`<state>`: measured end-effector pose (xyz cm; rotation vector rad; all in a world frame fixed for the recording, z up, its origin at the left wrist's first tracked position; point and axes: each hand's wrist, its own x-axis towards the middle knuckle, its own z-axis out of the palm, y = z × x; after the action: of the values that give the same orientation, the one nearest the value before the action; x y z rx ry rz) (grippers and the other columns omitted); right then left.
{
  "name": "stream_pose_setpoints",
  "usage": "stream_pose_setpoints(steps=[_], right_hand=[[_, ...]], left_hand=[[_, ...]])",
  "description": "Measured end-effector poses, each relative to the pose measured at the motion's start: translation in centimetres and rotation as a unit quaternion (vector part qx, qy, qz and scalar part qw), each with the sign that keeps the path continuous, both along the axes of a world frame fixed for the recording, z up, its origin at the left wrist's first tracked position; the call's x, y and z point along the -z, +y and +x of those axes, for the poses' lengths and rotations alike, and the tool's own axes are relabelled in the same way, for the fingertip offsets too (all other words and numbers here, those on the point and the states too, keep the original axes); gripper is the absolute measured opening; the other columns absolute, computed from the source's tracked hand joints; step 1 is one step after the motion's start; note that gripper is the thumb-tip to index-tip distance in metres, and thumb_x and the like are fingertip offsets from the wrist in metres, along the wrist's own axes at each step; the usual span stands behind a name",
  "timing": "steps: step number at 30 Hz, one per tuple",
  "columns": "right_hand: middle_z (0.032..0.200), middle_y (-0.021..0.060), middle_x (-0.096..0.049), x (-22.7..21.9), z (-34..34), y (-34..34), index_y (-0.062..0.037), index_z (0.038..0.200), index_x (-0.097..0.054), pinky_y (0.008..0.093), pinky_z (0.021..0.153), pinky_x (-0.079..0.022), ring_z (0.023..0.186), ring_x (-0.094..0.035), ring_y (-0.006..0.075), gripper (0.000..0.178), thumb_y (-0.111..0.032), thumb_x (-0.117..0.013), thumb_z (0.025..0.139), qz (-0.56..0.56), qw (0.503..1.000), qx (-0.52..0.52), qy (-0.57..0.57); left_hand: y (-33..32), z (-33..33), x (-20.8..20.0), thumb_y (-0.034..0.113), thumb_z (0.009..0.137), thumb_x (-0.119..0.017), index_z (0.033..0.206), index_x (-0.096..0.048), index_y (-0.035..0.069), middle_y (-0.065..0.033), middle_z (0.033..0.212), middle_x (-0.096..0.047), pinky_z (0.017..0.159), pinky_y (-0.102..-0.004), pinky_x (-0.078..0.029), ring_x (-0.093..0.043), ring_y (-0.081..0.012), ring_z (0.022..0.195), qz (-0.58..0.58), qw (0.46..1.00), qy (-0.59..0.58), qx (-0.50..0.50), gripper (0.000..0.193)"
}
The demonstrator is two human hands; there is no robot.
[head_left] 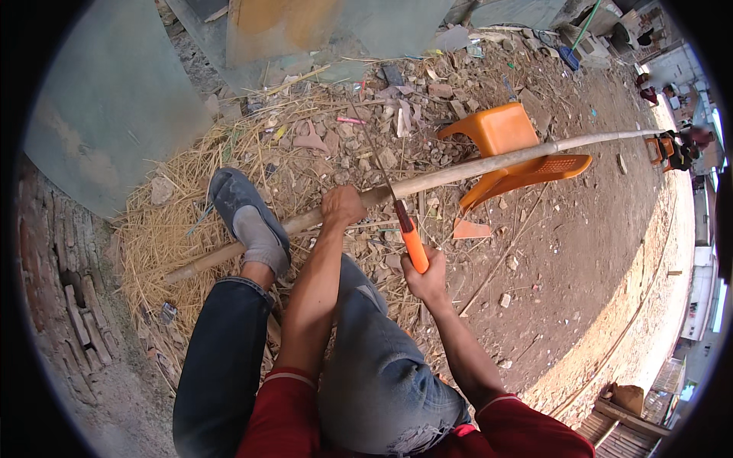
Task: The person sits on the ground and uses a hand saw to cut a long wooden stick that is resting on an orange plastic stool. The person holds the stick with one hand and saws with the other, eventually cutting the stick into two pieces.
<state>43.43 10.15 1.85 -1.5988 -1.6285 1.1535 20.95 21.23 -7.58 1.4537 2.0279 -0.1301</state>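
Observation:
A long pale bamboo pole (pixel 458 169) runs slantwise from the straw at lower left to the far right. My left hand (pixel 343 206) is closed round it from above. In my right hand (pixel 427 279) is the orange handle of a hand saw (pixel 413 243), the fist wrapped round its near end. Its thin dark blade points away from me and crosses the pole just right of my left hand; how deep it sits in the pole I cannot tell. My left foot, in a dark shoe (pixel 233 195), presses on the pole's near part. An orange plastic chair (pixel 508 130), tipped over, lies under the pole.
Straw (pixel 164 229), broken bricks and rubble cover the ground. Large grey-green sheets (pixel 114 107) lean at upper left, above a worn brick wall (pixel 69 305). A blue broom (pixel 569 57) lies at the top right. People sit far off at the right edge.

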Motion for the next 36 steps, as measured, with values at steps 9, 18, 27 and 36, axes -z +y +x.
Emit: stream_pose_setpoints(steps=[9,18,27,36], right_hand=[[0.065,0.0161,-0.064,1.1,2.8,-3.4,0.0012,0.098,-0.074,0.0354,0.062,-0.053,0.058,-0.067,0.021,0.023,-0.016,-0.067,0.083,-0.067,0.994,-0.037,-0.078],[0.065,0.0031,-0.058,-6.3,1.1,1.5,0.0047,0.086,-0.067,0.0302,0.061,-0.046,0.065,-0.055,0.0091,0.021,-0.017,-0.068,0.088,-0.068,0.997,0.019,0.028],[0.077,0.0005,-0.064,-16.5,6.7,-6.6,0.0061,0.1,-0.071,0.0263,0.063,-0.047,0.07,-0.057,0.0064,0.016,-0.005,-0.066,0.09,-0.006,0.992,0.003,0.123],[0.067,0.0091,-0.064,-10.5,8.2,-8.4,0.0016,0.091,-0.069,0.0353,0.06,-0.05,0.06,-0.064,0.0168,0.014,-0.012,-0.066,0.09,-0.001,0.999,-0.024,-0.042]], left_hand=[[-0.3,1.1,-0.5,0.023,0.076,-0.081,0.095,-0.081,0.004,-0.0183,0.101,-0.079,0.088,-0.0382,-0.061,-0.077,-0.0307,0.095,0.02,1.0,-0.019,-0.009,0.027],[-2.2,0.3,0.5,0.035,0.073,-0.084,0.106,-0.079,0.007,-0.0192,0.102,-0.077,0.092,-0.0435,-0.059,-0.075,-0.0335,0.1,0.12,0.992,-0.036,0.013,0.043],[-5.9,-4.3,3.8,0.033,0.075,-0.086,0.116,-0.071,0.009,-0.0153,0.12,-0.069,0.105,-0.0461,-0.049,-0.063,-0.0338,0.12,0.336,0.913,-0.189,-0.136,0.05],[-4.2,-9.2,-7.1,0.027,0.08,-0.082,0.107,-0.076,0.008,-0.0114,0.106,-0.078,0.088,-0.0377,-0.058,-0.074,-0.0243,0.099,0.417,0.849,-0.234,-0.226,0.034]])
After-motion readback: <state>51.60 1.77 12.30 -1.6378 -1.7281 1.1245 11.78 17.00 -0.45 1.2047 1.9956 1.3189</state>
